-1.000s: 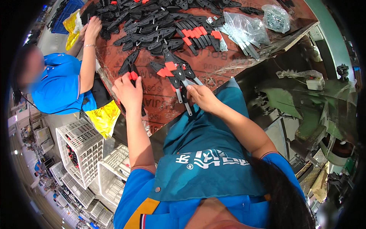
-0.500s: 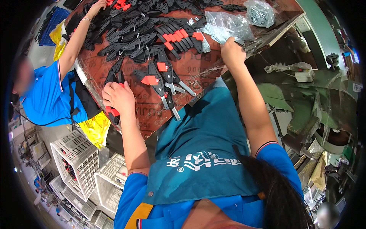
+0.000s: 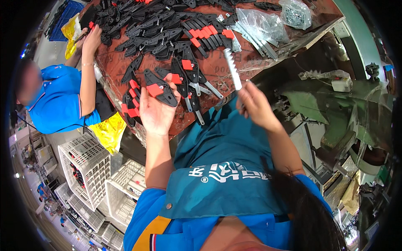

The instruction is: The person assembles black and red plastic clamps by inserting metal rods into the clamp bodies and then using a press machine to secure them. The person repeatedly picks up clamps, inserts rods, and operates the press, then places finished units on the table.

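Note:
My left hand [image 3: 155,113] is closed around a black plastic handle-shaped part [image 3: 168,99] with a red piece across its middle. Its palm faces up, over the near part of the table. In my right hand [image 3: 256,105], a silver metal strip with a notched edge [image 3: 232,69] is pinched by one end and points up and away, just off the table's edge. Beside my left hand lie several black parts with red pieces [image 3: 133,98]. Just beyond it, more black parts with silver strips sticking out [image 3: 193,71] lie on the reddish table [image 3: 115,62].
Black parts [image 3: 155,31] are heaped across the far table. Loose metal strips [image 3: 255,39] and clear plastic bags [image 3: 295,14] lie far right. A co-worker [image 3: 63,96] works at the left with a small red piece in hand. White crates [image 3: 86,167] stand lower left; a green machine [image 3: 331,104] stands right.
My left hand has lifted a black part from the near left group and turned palm up. My right hand has drawn back from the strips by the bag, bringing one along.

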Available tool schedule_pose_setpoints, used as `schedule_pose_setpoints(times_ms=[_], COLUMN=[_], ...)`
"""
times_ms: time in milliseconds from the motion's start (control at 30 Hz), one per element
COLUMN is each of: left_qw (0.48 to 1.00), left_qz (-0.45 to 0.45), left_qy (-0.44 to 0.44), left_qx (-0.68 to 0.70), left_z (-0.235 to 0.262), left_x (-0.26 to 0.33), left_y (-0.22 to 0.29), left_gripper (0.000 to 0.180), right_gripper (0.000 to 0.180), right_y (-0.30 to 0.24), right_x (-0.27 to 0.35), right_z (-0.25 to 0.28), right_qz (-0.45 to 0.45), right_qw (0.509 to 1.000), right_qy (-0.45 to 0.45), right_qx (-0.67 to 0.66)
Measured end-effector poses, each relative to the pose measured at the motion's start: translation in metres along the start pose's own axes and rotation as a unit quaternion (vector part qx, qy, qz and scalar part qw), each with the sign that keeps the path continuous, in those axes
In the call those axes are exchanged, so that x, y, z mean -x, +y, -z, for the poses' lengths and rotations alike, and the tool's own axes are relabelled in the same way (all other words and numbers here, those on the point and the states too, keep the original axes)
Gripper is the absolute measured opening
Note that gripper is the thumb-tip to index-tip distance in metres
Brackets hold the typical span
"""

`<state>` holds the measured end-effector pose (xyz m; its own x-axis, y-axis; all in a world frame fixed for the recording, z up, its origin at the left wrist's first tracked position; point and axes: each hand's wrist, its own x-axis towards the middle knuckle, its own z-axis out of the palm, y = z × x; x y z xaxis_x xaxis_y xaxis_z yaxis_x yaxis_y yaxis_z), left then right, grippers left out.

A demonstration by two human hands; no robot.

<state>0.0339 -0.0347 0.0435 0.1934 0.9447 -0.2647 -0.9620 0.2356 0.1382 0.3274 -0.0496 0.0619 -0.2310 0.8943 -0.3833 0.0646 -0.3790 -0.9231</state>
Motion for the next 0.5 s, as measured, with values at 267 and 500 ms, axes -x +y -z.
schedule_pose_setpoints(times_ms=[267, 500], left_qw=[0.993, 0.965], left_qz=[-0.046, -0.019], left_qy=[-0.007, -0.012], left_qx=[0.105, 0.261], left_z=[-0.005, -0.004], left_x=[0.0, 0.002], left_y=[-0.011, -0.013], left_gripper=[0.052, 0.053], right_gripper=[0.017, 0.019], right_y=[-0.007, -0.009], right_x=[0.036, 0.04], right_z=[-0.045, -0.048], right_qz=[-0.038, -0.01], right_qw=[0.964, 0.972], right_qy=[-0.237, -0.233], right_qx=[-0.117, -0.041])
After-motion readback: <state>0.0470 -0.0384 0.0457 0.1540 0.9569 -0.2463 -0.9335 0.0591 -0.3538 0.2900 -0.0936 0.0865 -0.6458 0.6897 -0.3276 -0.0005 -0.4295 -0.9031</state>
